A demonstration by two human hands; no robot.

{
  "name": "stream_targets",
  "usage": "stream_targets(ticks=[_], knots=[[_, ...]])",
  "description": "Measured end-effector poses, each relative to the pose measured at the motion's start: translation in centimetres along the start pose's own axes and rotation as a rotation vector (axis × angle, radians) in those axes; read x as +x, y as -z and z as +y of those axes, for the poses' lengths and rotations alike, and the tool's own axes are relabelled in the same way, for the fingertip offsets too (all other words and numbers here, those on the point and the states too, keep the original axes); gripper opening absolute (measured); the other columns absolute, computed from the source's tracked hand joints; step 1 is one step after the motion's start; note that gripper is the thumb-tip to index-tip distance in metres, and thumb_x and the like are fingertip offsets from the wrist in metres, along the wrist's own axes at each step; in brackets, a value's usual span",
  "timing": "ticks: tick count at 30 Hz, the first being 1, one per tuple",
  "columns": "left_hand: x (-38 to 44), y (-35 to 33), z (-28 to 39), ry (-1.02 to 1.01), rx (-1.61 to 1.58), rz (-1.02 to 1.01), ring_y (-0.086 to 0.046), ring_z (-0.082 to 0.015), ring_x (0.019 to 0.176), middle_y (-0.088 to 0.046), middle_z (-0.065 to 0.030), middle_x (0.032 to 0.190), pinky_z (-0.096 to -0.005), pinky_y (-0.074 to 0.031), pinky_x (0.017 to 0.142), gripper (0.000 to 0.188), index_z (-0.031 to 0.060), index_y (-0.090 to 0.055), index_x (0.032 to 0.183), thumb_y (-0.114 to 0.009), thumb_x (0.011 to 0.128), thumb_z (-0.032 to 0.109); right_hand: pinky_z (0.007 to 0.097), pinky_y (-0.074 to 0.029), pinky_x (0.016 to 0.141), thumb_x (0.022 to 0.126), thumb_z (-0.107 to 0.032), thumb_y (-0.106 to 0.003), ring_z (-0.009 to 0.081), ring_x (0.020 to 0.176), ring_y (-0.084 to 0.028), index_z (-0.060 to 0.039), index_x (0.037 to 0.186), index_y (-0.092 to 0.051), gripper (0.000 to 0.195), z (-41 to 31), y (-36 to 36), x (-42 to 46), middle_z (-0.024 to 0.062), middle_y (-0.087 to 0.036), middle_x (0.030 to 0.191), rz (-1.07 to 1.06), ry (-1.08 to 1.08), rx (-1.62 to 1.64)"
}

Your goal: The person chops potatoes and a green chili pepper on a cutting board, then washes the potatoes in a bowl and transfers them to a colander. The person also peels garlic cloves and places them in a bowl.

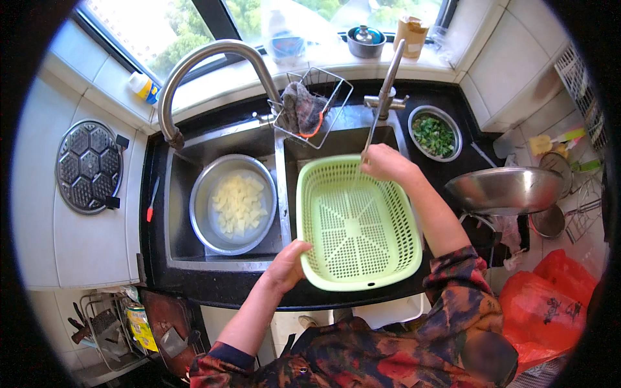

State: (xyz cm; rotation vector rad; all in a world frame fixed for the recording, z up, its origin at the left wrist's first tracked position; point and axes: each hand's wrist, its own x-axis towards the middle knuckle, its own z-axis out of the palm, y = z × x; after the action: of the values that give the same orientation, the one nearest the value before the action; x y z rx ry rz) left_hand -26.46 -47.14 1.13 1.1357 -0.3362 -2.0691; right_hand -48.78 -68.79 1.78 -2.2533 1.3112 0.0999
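Note:
A light green plastic colander sits over the right sink basin, its near end overlapping the black counter edge. Nothing lies inside it. My left hand grips its left rim near the front corner, thumb on top. At the far rim, the curled fingers of my right hand close around the tip of the slim faucet spout. Thin streaks of water seem to fall from there into the colander. To the left, a metal basin in the left sink holds pale cut pieces, probably potato, in water.
A tall curved faucet arches over the left sink. Between the basins hangs a wire rack with a grey cloth. Chopped greens fill a metal bowl. A steel wok stands right. A red-handled peeler or knife lies left.

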Motion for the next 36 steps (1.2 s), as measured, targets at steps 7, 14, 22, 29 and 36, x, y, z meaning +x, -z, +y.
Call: stream_targets(ticks=[7, 14, 22, 29, 36], knots=[[3.4, 0.1, 0.2, -0.118, 0.000, -0.089, -0.054, -0.0236, 0.105, -0.052, -0.0135, 0.116, -0.0359, -0.043, 0.091, 0.055, -0.0016, -0.039, 0.126, -0.045, 0.071, 0.002, 0.0427, -0.049, 0.073, 0.082, -0.022, -0.055, 0.0327, 0.084, -0.061, -0.0014, 0.087, -0.062, 0.022, -1.2, 2.4, -2.6, 0.0202, -0.063, 0.091, 0.326, -0.402, -0.132], [5.4, 1.5, 0.2, 0.089, -0.170, -0.095, -0.059, -0.0287, 0.098, -0.057, -0.0189, 0.110, -0.0387, -0.047, 0.089, 0.045, -0.0048, -0.045, 0.118, -0.041, 0.077, 0.012, 0.0393, -0.047, 0.064, 0.087, -0.035, -0.052, 0.0293, 0.067, -0.061, 0.0059, 0.106, -0.054, 0.045, -1.0, 1.6, -13.6, 0.0189, -0.061, 0.076, 0.424, -0.365, 0.532], [6.0, 1.0, 1.7, 0.204, 0.216, 0.241, -0.063, -0.0254, 0.090, -0.060, -0.0191, 0.104, -0.0375, -0.053, 0.080, 0.035, -0.0074, -0.045, 0.117, -0.041, 0.090, 0.015, 0.0253, -0.044, 0.039, 0.086, -0.019, -0.051, 0.0127, 0.050, -0.057, 0.0045, 0.129, -0.036, 0.051, -2.0, 0.2, -14.8, 0.0146, -0.064, 0.082, 0.266, -0.301, 0.785], [0.0, -3.7, 8.2, 0.197, 0.998, 0.162, -0.061, -0.0162, 0.064, -0.063, -0.0109, 0.083, -0.0294, -0.052, 0.054, 0.038, -0.0011, -0.049, 0.114, -0.043, 0.080, 0.012, 0.0243, -0.044, 0.039, 0.076, -0.004, -0.050, 0.0121, 0.052, -0.056, 0.0091, 0.131, -0.031, 0.059, 0.0, -1.9, -16.7, 0.0169, -0.063, 0.090, 0.139, -0.280, 1.013], [-4.6, -5.4, 6.8, -0.258, 1.124, 0.208, -0.061, -0.0152, 0.074, -0.062, -0.0120, 0.089, -0.0274, -0.051, 0.061, 0.035, -0.0050, -0.049, 0.111, -0.047, 0.080, 0.010, 0.0258, -0.051, 0.067, 0.077, 0.003, -0.050, 0.0151, 0.083, -0.063, 0.0097, 0.132, -0.029, 0.059, -1.7, -0.4, -20.2, 0.0179, -0.060, 0.107, 0.316, -0.180, 1.103]])
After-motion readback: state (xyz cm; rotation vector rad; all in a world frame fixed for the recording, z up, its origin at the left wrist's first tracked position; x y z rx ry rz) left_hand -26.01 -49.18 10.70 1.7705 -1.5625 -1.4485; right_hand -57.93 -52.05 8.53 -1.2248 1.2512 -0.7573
